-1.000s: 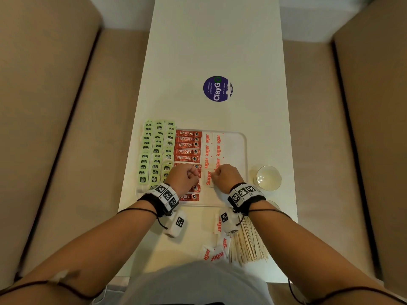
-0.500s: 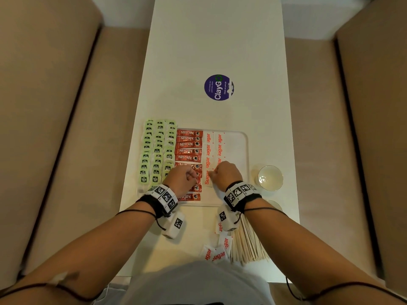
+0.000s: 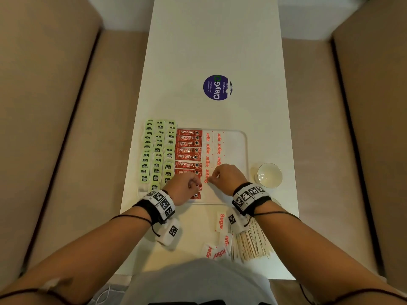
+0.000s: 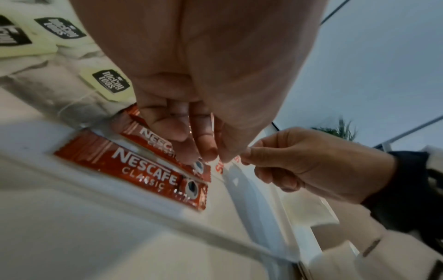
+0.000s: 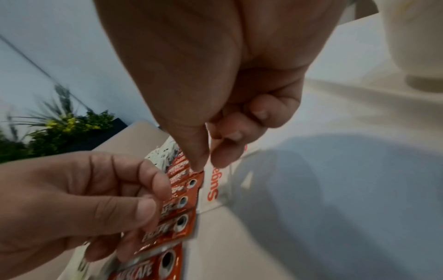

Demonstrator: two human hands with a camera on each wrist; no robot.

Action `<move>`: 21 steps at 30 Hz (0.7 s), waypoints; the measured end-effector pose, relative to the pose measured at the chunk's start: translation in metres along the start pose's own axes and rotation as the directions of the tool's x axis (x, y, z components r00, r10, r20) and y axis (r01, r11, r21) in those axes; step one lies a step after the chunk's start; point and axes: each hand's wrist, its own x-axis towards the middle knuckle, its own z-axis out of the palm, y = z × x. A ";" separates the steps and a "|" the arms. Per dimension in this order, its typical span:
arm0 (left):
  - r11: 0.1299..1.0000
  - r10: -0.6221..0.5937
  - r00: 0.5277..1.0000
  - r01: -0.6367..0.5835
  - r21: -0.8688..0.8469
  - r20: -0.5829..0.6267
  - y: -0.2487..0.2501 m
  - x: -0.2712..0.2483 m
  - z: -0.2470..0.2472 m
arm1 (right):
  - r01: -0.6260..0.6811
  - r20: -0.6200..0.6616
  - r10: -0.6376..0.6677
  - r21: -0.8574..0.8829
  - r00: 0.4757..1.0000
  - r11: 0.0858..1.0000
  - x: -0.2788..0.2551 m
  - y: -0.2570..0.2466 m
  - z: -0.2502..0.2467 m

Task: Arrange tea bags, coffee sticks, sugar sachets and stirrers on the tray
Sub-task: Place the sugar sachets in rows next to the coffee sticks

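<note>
Seen from above, both hands work at the 6 o'clock end of a white rounded plastic tray (image 3: 242, 150) on a long white table (image 3: 215, 51). The left hand (image 3: 184, 190), fingers curled, rests its fingertips (image 4: 206, 151) on red Nescafé coffee sticks (image 3: 188, 150) stacked in a column; whether it grips one cannot be told. The right hand (image 3: 229, 176) pinches the corner of a white paper sugar sachet (image 3: 206, 176) just beside that column, between thumb and forefinger. Green-tagged tea bags (image 3: 157, 150) fill three rows at 9 o'clock. Loose sugar sachets (image 3: 217, 249) and a fan of pale wooden stirrers (image 3: 253, 245) lie off the tray at 6 o'clock. A small glass bowl (image 3: 269, 175) sits at 3 o'clock.
</note>
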 end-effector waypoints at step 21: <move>0.899 0.056 0.879 -0.251 0.360 0.473 0.000 -0.072 0.065 | 0.196 0.301 -0.110 -0.275 0.947 0.941 -0.115 0.050 0.064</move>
